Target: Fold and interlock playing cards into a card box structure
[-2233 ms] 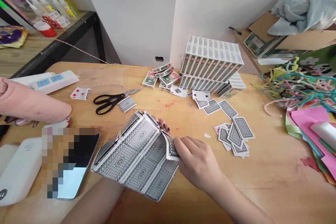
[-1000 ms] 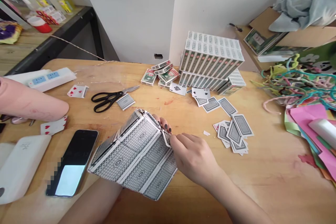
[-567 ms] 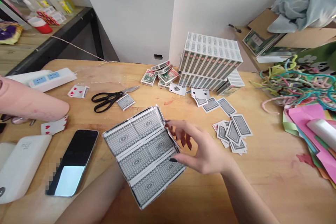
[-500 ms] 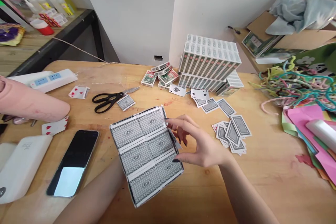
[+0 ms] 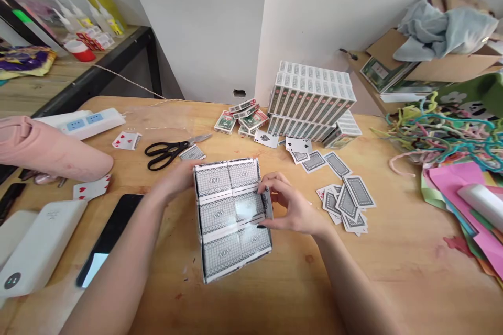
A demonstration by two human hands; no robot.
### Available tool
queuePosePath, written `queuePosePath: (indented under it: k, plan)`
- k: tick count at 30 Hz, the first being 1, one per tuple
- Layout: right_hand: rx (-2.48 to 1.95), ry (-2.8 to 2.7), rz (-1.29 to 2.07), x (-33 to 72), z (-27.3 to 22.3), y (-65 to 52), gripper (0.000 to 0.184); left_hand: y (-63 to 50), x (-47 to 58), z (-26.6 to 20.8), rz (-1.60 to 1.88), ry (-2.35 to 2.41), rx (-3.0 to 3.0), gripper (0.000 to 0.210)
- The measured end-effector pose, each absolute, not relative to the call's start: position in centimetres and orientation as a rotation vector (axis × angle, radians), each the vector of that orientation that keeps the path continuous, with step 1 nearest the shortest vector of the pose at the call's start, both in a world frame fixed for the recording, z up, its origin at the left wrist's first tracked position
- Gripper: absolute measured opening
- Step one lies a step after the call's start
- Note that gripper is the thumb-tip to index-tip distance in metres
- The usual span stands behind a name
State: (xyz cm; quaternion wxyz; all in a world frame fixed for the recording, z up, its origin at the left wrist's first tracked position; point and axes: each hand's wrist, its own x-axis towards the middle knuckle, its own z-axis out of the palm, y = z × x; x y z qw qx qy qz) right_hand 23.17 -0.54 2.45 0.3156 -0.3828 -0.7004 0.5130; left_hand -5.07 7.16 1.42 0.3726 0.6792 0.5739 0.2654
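A box built of playing cards (image 5: 218, 214), with patterned grey backs and white strips across its front, is held above the table, slightly tilted. My left hand (image 5: 181, 177) grips it at the upper left side; most of its fingers are hidden behind the box. On the right side, my right hand (image 5: 293, 209) pinches a card flap (image 5: 268, 203) between thumb and fingers, at the box's edge. To the right lie loose playing cards (image 5: 358, 192), mostly face down. Black-handled scissors (image 5: 167, 153) rest beyond my left hand, beside a small cut card piece (image 5: 193, 152).
Behind stands a stacked structure of card packs (image 5: 312, 97), with several loose packs (image 5: 251, 119) beside it. At left are a phone (image 5: 108, 235), a white power bank (image 5: 45, 246), a pink bottle (image 5: 58, 152) and a power strip (image 5: 92, 123). Coloured pipe cleaners (image 5: 448, 131) and paper (image 5: 451, 183) lie right.
The box has turned so its top edge is more level, and has shifted right. My left hand, hidden before, now shows at its left side. My right hand stays at the flap.
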Motion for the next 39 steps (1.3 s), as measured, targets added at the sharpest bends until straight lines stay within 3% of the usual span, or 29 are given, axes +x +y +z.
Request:
queuePosePath:
  k: [5, 9, 12, 17, 26, 31, 39]
  plan:
    - [-1.057, -1.844, 1.344, 23.0, 2.0, -0.3, 0.047, 5.4, -5.2, 3.7, 0.898, 1.754, 1.808, 0.020]
    - [-1.099, -1.812, 1.346, 22.8, 1.2, 0.0, 0.060, 1.8, -1.3, 5.8, 0.549, 1.085, 2.229, 0.021]
    - [-1.058, -1.722, 1.451, 23.0, 0.5, 0.1, 0.065, 0.7, 1.1, 5.4, 0.405, 0.866, 2.467, 0.022]
    - [-0.920, -1.540, 1.633, 23.4, -0.1, -0.1, 0.060, 1.5, 1.7, 3.8, 0.357, 0.764, 2.719, 0.020]
    - [-1.123, -1.444, 1.531, 22.5, 0.0, 0.6, 0.030, 2.3, 1.5, 3.2, 0.504, 0.591, 2.711, 0.024]
    - [-1.254, -1.506, 1.527, 21.7, 0.1, 1.5, 0.027, 2.5, 0.6, 2.8, 0.622, 0.520, 2.577, 0.026]
    - [-1.247, -1.511, 1.592, 21.5, 0.4, 1.9, 0.033, 2.7, 0.2, 3.0, 0.516, 0.529, 2.581, 0.029]
